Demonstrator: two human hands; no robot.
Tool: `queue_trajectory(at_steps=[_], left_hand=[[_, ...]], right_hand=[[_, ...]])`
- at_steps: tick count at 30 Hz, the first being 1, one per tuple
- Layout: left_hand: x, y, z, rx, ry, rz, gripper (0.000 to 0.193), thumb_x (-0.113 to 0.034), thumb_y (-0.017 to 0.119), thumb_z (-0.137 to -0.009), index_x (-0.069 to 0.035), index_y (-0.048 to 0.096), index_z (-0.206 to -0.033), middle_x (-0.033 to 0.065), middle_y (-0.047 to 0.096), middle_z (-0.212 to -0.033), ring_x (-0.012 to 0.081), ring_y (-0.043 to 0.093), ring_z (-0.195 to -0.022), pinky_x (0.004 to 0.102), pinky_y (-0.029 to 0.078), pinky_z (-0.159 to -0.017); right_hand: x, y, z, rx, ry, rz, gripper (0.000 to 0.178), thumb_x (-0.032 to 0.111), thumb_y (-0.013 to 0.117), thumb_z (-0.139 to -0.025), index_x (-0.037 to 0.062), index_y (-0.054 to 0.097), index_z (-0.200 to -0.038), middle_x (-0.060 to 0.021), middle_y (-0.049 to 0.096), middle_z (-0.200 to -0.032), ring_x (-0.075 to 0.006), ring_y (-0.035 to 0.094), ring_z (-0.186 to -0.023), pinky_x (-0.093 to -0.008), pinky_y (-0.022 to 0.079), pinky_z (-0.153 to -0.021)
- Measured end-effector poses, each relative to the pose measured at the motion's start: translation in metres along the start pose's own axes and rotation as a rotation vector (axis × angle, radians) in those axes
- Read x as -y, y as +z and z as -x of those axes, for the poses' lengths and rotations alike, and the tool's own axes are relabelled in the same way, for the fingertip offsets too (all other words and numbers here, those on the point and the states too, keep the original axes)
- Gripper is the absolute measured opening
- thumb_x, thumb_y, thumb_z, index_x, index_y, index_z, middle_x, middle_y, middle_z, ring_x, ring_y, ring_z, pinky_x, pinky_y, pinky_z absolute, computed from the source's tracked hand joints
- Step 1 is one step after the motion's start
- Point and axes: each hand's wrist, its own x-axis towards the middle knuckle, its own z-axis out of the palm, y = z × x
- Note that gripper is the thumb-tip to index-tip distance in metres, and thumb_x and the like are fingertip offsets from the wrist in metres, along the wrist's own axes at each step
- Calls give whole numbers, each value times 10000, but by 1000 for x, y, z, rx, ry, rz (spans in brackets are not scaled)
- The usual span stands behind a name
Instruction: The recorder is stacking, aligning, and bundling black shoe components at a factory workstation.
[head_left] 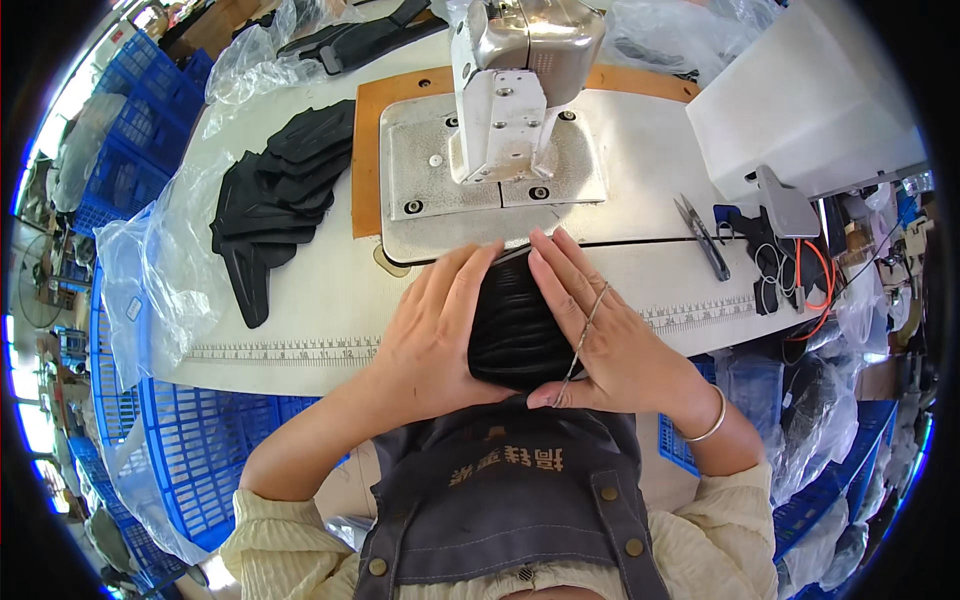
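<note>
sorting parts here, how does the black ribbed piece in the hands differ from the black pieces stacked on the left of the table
The ribbed piece is held between the left hand and right hand near the table's front edge; the stacked pieces lie untouched on the table. The ribbed piece looks rounded and padded with parallel ridges; the stacked pieces lie flatter, fanned out, one with a long narrow tail. Both are black.

two hands (440,330), one ribbed black piece (512,325), one snips (705,235)
</note>
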Motion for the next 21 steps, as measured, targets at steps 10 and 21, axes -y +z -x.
queue_trajectory(at_steps=[10, 21], left_hand=[[1, 6, 2, 12, -1, -46, 917, -306, 883, -595, -35, 440, -1350, 172, 516, -1292, 372, 529, -1162, 450, 431, -984], [3, 6, 4, 1, 57, -84, 942, -285, 882, -588, -20, 416, -1363, 172, 525, -1252, 369, 542, -1139, 448, 442, -968]], right_hand=[[0, 17, -2, -147, 21, -170, 1168, 169, 913, -572, 18, 257, -1526, -201, 277, -1550, -450, 270, -1442, -473, 345, -1162], [-7, 11, -18, -137, -19, -221, 1099, 293, 934, -548, 28, 389, -1464, -180, 436, -1384, -397, 474, -1202, -477, 404, -1054]])
